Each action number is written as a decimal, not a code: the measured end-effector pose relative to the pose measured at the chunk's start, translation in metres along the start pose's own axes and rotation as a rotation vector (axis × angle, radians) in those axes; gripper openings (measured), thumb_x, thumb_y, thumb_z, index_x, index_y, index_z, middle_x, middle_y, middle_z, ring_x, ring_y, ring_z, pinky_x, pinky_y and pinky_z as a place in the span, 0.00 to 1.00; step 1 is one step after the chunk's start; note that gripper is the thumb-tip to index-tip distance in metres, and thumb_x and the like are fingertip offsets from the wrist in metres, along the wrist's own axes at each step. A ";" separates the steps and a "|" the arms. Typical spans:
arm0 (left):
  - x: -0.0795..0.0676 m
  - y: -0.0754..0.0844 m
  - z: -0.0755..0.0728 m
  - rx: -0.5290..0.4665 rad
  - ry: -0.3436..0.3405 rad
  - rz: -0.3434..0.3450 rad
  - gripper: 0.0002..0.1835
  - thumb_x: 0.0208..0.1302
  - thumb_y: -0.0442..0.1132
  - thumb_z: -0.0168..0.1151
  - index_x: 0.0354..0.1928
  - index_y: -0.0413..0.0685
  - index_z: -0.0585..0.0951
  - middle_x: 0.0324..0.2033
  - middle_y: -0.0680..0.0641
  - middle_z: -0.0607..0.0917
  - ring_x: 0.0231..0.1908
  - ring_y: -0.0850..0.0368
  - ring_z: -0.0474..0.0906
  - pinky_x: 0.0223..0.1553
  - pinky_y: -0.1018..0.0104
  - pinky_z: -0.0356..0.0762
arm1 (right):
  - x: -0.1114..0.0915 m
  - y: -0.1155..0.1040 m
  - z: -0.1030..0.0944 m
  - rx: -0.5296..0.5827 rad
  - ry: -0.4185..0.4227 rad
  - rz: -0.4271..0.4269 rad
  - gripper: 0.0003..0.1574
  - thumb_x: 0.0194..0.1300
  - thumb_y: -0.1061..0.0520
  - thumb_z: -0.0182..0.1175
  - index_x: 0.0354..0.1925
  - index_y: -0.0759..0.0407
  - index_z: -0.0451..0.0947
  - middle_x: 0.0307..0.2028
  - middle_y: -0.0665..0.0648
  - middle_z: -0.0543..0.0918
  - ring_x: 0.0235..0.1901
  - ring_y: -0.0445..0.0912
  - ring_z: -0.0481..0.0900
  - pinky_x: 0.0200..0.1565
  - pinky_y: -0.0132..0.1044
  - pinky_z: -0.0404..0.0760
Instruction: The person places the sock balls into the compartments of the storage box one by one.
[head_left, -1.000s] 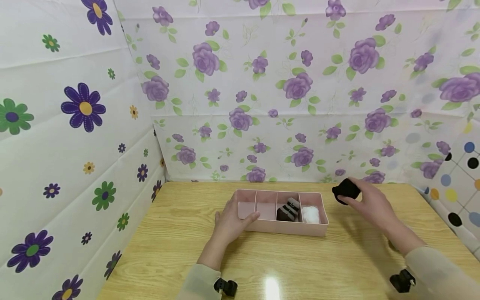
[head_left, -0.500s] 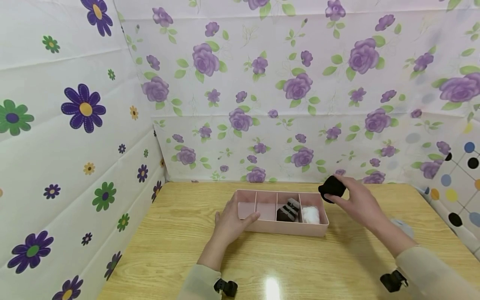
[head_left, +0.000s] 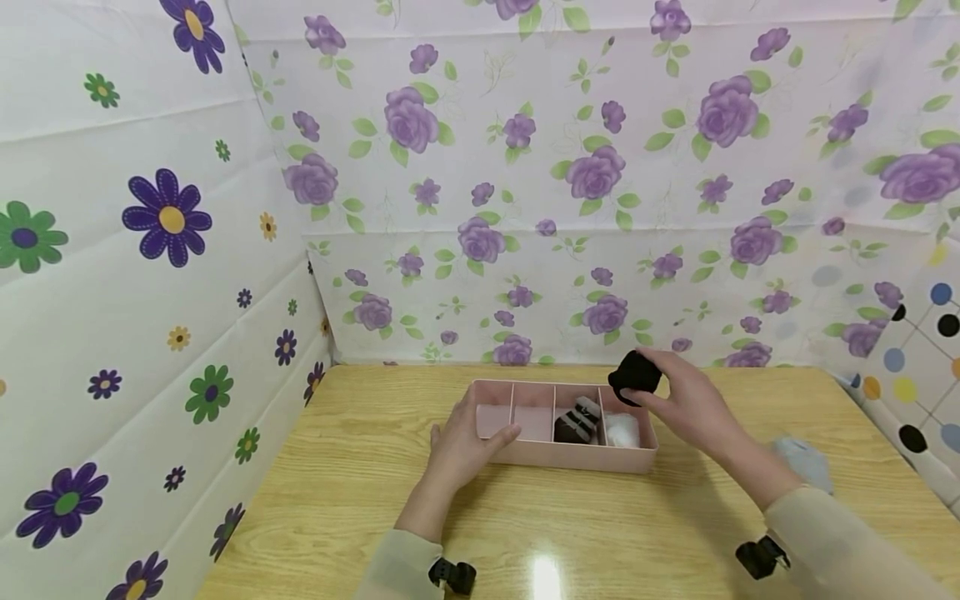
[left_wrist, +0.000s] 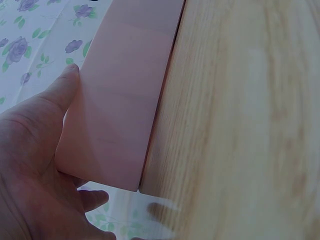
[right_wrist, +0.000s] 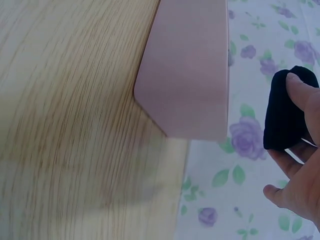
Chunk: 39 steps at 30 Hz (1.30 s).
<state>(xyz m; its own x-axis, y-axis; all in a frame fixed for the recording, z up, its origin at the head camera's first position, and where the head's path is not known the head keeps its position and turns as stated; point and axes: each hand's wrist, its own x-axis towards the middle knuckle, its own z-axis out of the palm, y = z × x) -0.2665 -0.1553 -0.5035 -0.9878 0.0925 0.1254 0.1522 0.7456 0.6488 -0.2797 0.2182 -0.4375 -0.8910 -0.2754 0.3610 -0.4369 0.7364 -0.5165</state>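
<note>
A long pink box (head_left: 570,455) with thin dividers stands on the table. My left hand (head_left: 459,446) grips its left end, the thumb over the front rim and the fingers round the end; the left wrist view shows the thumb at the edge of the box wall (left_wrist: 115,100). My right hand (head_left: 693,410) pinches a rolled black sock (head_left: 635,377) between thumb and fingers, above the back of the rightmost compartment. That compartment holds a white rolled sock (head_left: 621,430). A black and grey striped sock (head_left: 577,421) lies in the compartment beside it. The two left compartments show bare floors.
A pale grey-blue cloth bundle (head_left: 804,463) lies on the wooden table (head_left: 360,500), right of the box and partly behind my right forearm. Flower-patterned sheeting (head_left: 525,167) hangs behind the table and along its left side.
My right hand has carried the black sock leftward, from right of the box to over its right end. The grey-blue bundle has come into view behind the forearm. My left hand stays put.
</note>
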 end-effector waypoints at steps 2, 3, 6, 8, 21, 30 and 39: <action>0.000 0.000 0.000 -0.005 0.002 0.003 0.64 0.70 0.75 0.67 0.91 0.47 0.48 0.85 0.38 0.62 0.82 0.35 0.59 0.76 0.17 0.40 | 0.003 -0.003 0.004 0.009 -0.011 0.000 0.49 0.75 0.53 0.75 0.83 0.66 0.65 0.71 0.74 0.77 0.69 0.71 0.76 0.64 0.72 0.76; 0.000 0.000 0.000 -0.005 0.003 0.003 0.64 0.70 0.74 0.67 0.91 0.46 0.48 0.85 0.38 0.62 0.82 0.35 0.59 0.76 0.17 0.40 | 0.004 -0.005 0.006 0.013 -0.014 0.000 0.49 0.75 0.54 0.75 0.83 0.66 0.65 0.71 0.73 0.77 0.69 0.71 0.76 0.65 0.72 0.76; 0.000 0.000 0.000 -0.002 0.005 0.002 0.64 0.70 0.74 0.67 0.91 0.47 0.48 0.85 0.38 0.62 0.83 0.35 0.59 0.76 0.17 0.40 | 0.008 -0.010 0.013 0.027 -0.021 -0.006 0.48 0.75 0.54 0.75 0.82 0.66 0.66 0.73 0.73 0.76 0.70 0.71 0.75 0.66 0.71 0.76; 0.000 0.000 0.000 -0.001 0.005 0.002 0.64 0.70 0.74 0.67 0.91 0.47 0.48 0.85 0.38 0.62 0.83 0.35 0.59 0.76 0.17 0.40 | 0.011 -0.013 0.017 0.035 -0.026 -0.010 0.48 0.75 0.54 0.75 0.82 0.66 0.66 0.73 0.72 0.76 0.71 0.70 0.74 0.67 0.71 0.75; -0.001 -0.001 -0.001 -0.009 -0.008 0.006 0.64 0.70 0.75 0.66 0.91 0.48 0.47 0.85 0.39 0.61 0.83 0.35 0.57 0.77 0.17 0.40 | 0.023 -0.042 0.042 0.054 -0.071 -0.057 0.47 0.74 0.57 0.75 0.83 0.65 0.66 0.75 0.70 0.75 0.74 0.69 0.72 0.70 0.69 0.74; -0.001 0.000 -0.004 -0.033 -0.032 0.022 0.64 0.71 0.69 0.72 0.91 0.46 0.46 0.86 0.40 0.58 0.84 0.36 0.56 0.76 0.16 0.40 | 0.031 -0.052 0.062 0.076 -0.084 -0.085 0.49 0.73 0.53 0.77 0.82 0.64 0.67 0.72 0.68 0.79 0.67 0.65 0.80 0.64 0.65 0.82; -0.001 -0.001 -0.004 -0.053 -0.035 0.017 0.64 0.70 0.69 0.72 0.91 0.48 0.45 0.86 0.39 0.59 0.83 0.36 0.58 0.76 0.17 0.40 | 0.037 -0.061 0.078 0.144 -0.155 -0.075 0.49 0.74 0.54 0.75 0.84 0.61 0.66 0.72 0.66 0.78 0.49 0.57 0.86 0.49 0.52 0.88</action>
<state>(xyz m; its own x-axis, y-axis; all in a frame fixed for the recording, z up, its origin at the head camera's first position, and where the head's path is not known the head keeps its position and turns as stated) -0.2660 -0.1587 -0.5013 -0.9854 0.1287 0.1115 0.1700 0.7079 0.6856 -0.2955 0.1149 -0.4537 -0.8588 -0.4260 0.2845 -0.5059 0.6177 -0.6021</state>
